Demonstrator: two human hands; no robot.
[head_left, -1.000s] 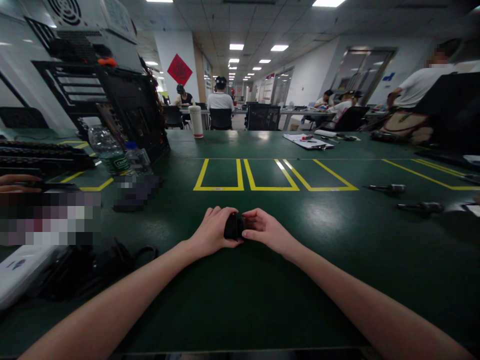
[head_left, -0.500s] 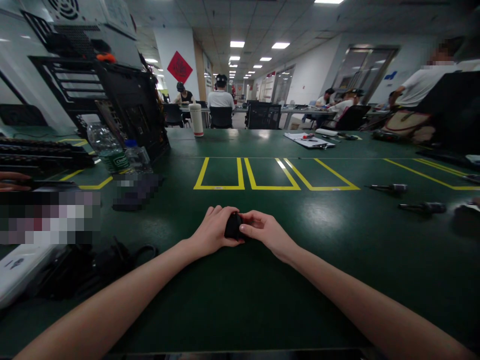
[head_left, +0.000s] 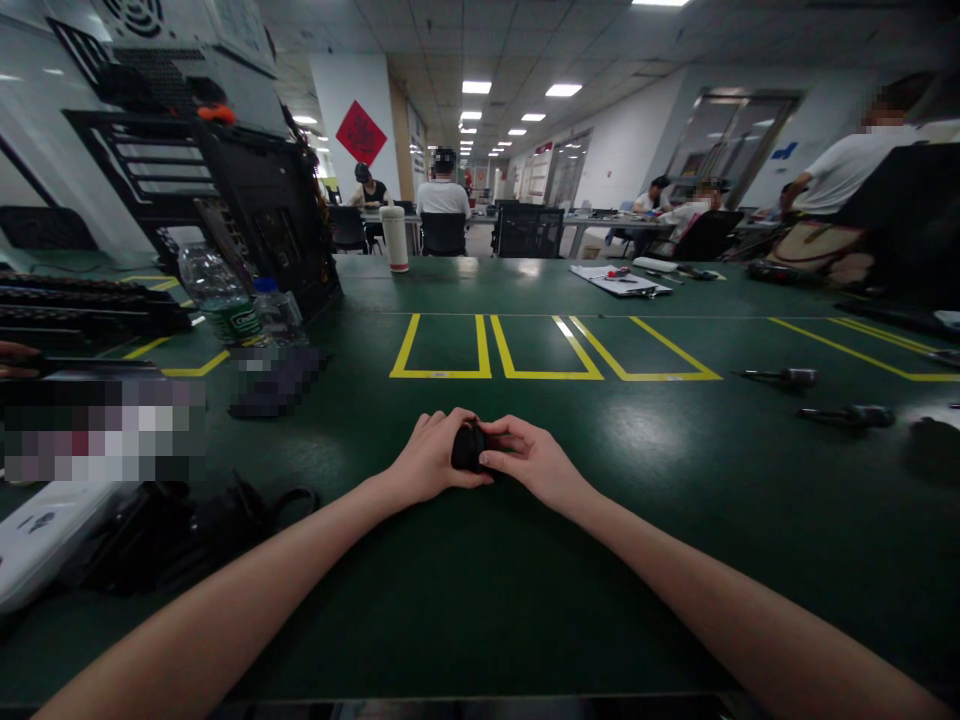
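Note:
A small rounded black object sits between my two hands, just above or on the green table; its kind I cannot make out. My left hand wraps round its left side, thumb toward me and fingers over the far side. From the right, my right hand pinches its edge between thumb and fingers. Beyond the hands, yellow tape outlines mark the table top.
On the left are black gear with straps, a white box, plastic bottles and an open computer case. Two screwdrivers lie at right. Farther back stand a white tumbler and a clipboard.
Both hands keep their hold on the black object, with only a slight shift of the fingers. The whole view has moved very slightly.

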